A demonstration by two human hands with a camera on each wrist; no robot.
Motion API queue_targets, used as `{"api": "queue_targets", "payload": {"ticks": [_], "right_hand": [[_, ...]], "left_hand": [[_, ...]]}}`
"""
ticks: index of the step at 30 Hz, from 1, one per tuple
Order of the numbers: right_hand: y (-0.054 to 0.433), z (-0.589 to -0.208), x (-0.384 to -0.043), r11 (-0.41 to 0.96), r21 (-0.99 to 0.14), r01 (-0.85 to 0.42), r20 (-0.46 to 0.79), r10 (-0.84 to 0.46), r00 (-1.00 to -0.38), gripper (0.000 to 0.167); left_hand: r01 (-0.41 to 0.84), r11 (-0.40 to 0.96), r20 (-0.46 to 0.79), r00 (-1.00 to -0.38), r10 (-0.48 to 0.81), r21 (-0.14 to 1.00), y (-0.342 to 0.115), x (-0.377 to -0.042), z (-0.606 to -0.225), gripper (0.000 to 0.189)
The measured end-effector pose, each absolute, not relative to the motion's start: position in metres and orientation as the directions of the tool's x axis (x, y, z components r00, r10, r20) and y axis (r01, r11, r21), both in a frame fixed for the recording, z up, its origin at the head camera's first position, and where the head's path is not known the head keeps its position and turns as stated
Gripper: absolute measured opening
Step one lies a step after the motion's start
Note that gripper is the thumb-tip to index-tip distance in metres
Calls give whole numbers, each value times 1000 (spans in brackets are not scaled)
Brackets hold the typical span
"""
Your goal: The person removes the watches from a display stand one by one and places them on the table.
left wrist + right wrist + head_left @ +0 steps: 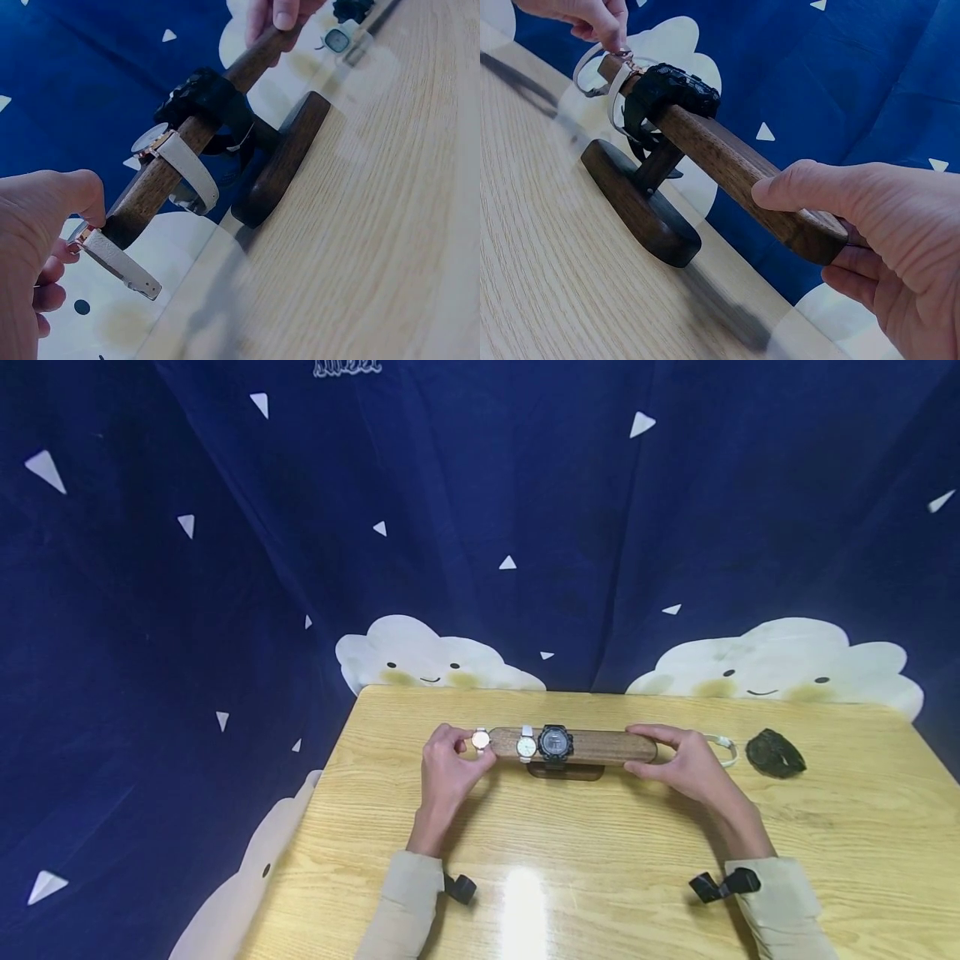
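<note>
A dark wooden watch stand (pixel 611 747) has a horizontal bar on a short post above an oval base (pixel 641 202). Near the bar's left end, my left hand (pixel 450 764) pinches a white-strapped watch (pixel 481 741) by its round case; the strap hangs as a loop in the left wrist view. Another white-strapped watch (pixel 527 747) and a chunky black watch (pixel 555 743) sit side by side around the bar. My right hand (pixel 693 764) grips the bar's right end, thumb on the near side and fingers partly hidden behind the wood.
Right of the stand lie a white watch (pixel 337 40) with a squarish face and a black watch (pixel 775 754) on its side. All stand on a light wooden table (pixel 600 877). A dark blue curtain (pixel 465 485) with clouds hangs behind its back edge.
</note>
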State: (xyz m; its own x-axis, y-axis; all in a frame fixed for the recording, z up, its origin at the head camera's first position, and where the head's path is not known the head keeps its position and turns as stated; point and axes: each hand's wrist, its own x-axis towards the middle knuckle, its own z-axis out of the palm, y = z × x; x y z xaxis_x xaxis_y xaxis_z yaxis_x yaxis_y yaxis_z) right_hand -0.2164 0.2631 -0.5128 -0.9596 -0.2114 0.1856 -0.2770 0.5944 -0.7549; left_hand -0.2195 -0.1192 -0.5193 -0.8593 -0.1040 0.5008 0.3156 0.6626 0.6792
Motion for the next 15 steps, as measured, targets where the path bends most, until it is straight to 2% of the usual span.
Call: {"api": "queue_targets", "payload": {"ticks": [15], "right_hand": [[263, -512, -216, 586, -761, -278, 186, -214, -959, 56]], "left_hand": [[261, 683, 462, -878, -124, 682, -127, -222, -519, 32]]}}
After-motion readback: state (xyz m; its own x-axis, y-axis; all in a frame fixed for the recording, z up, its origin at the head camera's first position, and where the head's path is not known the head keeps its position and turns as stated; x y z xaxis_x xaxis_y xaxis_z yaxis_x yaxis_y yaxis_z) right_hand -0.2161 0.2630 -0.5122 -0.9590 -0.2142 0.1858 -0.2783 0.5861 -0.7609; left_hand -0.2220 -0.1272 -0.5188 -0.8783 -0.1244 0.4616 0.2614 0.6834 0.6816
